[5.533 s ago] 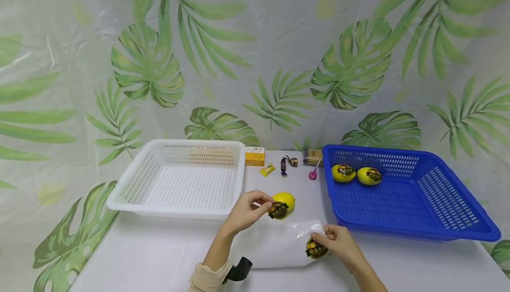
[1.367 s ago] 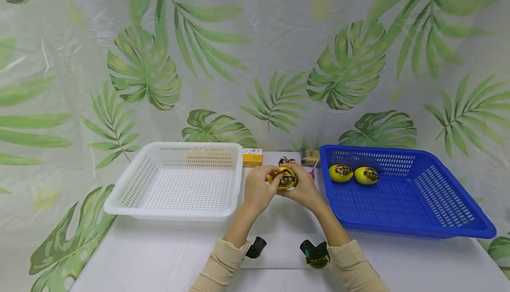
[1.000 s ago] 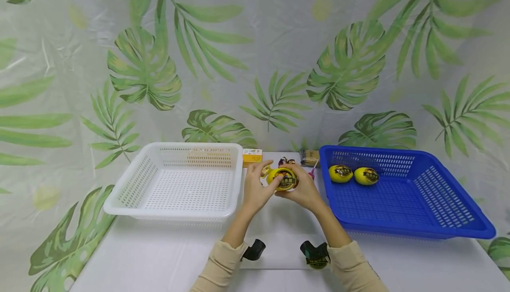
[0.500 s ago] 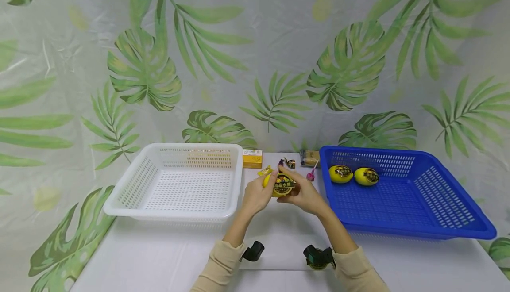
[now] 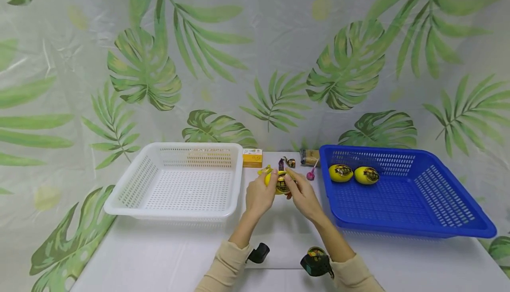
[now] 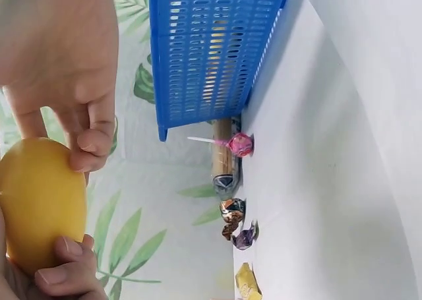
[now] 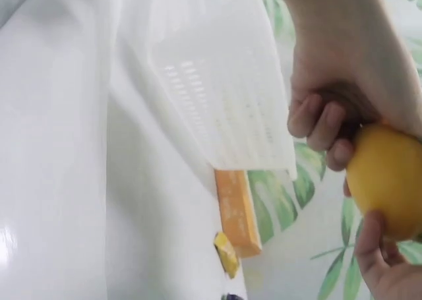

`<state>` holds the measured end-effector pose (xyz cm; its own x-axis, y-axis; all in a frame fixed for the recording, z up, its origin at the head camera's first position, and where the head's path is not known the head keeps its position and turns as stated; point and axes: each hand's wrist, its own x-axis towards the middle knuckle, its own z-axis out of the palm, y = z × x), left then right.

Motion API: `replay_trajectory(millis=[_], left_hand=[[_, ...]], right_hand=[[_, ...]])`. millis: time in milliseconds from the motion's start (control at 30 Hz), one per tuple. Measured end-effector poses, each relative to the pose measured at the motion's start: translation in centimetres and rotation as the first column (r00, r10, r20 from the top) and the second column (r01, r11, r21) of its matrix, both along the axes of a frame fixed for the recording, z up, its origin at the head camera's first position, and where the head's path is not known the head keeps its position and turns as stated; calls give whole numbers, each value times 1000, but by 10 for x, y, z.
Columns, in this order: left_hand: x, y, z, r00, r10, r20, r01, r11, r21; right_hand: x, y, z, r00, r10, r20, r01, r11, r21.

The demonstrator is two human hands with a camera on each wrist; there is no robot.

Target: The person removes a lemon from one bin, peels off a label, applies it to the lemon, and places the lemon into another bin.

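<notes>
Both hands hold a yellow lemon up over the table in the head view. A round black-and-gold label sits on its near face. My left hand grips the lemon's left side, thumb along the front. On the other side my right hand has its thumb against the label. The left wrist view shows the lemon with fingertips around its lower and upper ends. In the right wrist view the lemon shows plain yellow skin between the two hands. Beneath the forearms lies a white sheet with another round label, partly hidden.
A white basket stands left, and a blue basket with two labelled lemons right. Behind the hands are an orange box, a yellow-wrapped candy, a pink lollipop, dark wrapped candies and a brown packet.
Earlier the left hand pinched a label by the lemon on the table and the right hand held the sheet. Both hands then took up the lemon; its label now faces front under the right thumb.
</notes>
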<state>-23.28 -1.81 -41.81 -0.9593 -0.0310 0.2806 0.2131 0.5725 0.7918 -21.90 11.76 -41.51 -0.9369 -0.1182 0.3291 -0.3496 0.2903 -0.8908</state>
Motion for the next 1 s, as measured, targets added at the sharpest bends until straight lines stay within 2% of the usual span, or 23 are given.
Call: replay_trajectory(millis=[133, 233, 367, 500, 567, 667, 833, 900, 1000], left_hand=[[2, 4, 1, 1000, 3, -30, -3, 1000, 17], [3, 7, 1, 999, -26, -23, 28, 997, 67], [8, 11, 1, 998, -55, -34, 59, 989, 133], [11, 14, 2, 997, -51, -49, 58, 984, 168], [11, 16, 1, 998, -38, -51, 47, 981, 188], [11, 18, 1, 998, -15, -53, 27, 974, 224], [11, 19, 1, 998, 20, -61, -4, 966, 257], [11, 19, 2, 998, 23, -63, -5, 962, 271], [10, 18, 3, 998, 0, -64, 19, 955, 295]], right_hand=[[1, -6, 1, 989, -150, 5, 149, 989, 18], [0, -8, 0, 977, -214, -10, 215, 977, 4], [-2, -10, -2, 953, -287, -98, 287, 958, -8], [-3, -10, -5, 919, -348, -184, 352, 936, -10], [-3, -10, -6, 913, -355, -199, 357, 934, -30], [-3, -9, -5, 917, -336, -215, 332, 942, -58], [12, -12, 20, 926, -288, -245, 271, 957, -99], [18, -13, 29, 937, -267, -227, 246, 962, -116], [16, -9, 28, 964, -210, -164, 185, 970, -156]])
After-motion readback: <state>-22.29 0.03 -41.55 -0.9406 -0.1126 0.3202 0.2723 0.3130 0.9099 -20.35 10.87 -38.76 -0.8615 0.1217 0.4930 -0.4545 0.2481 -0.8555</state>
